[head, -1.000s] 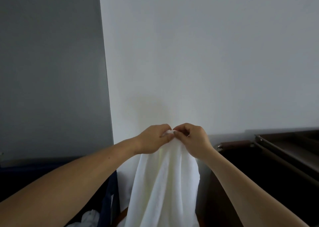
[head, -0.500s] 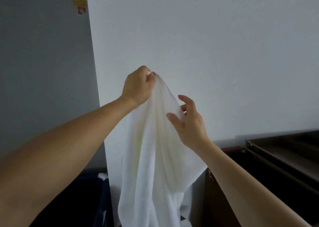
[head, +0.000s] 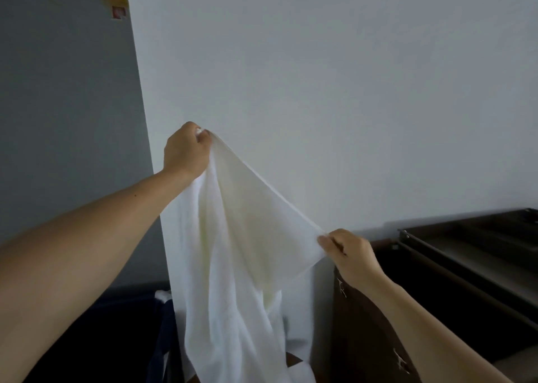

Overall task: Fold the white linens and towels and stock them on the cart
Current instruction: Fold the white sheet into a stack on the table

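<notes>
my left hand and right hand pinch the white towel edge; a loose pinch could drop it.

Count: two hands are showing, a left hand and a right hand. One white towel is hanging between them. One dark brown cart is standing at right. One navy hamper is sitting lower left. One yellow-and-red sticker is showing upper left.
</notes>
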Demonstrator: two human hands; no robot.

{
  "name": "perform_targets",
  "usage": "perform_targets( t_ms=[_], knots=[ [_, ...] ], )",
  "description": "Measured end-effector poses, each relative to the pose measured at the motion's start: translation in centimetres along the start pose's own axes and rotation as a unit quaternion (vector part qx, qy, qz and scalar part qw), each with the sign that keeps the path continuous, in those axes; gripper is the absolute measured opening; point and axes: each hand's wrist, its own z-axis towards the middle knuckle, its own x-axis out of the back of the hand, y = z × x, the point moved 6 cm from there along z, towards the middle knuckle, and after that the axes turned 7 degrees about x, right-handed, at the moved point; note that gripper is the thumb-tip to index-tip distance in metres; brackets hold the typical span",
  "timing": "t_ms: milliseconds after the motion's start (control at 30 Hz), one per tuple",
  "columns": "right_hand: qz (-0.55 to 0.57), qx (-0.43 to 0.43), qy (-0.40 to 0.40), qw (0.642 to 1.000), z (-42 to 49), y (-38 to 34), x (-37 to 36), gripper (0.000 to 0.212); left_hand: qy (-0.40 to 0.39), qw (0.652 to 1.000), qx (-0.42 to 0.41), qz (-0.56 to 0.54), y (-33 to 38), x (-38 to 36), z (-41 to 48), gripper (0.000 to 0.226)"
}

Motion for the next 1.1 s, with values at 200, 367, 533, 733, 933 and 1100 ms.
perform_targets(
  t_ms=[200, 367, 533, 733, 933, 1100],
  knots=[
    [0.083, -0.055, 0.093, 0.991, 0.9, 0.9, 4.0, 0.021, -0.025, 0.998, 0.036, 0.052, -4.9, -1.3, -1.2, 0.029],
    [0.181, -0.051, 0.163, 0.968, 2.4, 0.1, 5.3, 0.007, -0.033, 0.997, 0.058, 0.042, -7.2, -1.2, -2.1, 0.033],
    [0.264, -0.061, 0.187, 0.944, 3.9, -0.3, 7.0, 0.022, -0.056, 0.997, 0.055, 0.020, -6.6, -0.2, -1.2, 0.035],
    [0.491, -0.090, 0.235, 0.834, 4.8, -1.9, 8.0, 0.006, -0.099, 0.987, 0.121, 0.025, -6.2, -0.2, -1.3, 0.034],
    [0.408, -0.164, 0.147, 0.886, 3.2, -3.6, 1.3, 0.004, -0.219, 0.946, 0.237, -0.019, -7.0, -4.8, -8.6, 0.044],
    [0.328, -0.206, 0.100, 0.916, 1.6, -4.5, -3.5, 0.009, -0.289, 0.912, 0.283, -0.068, -6.5, -8.1, -14.1, 0.028]
  ],
)
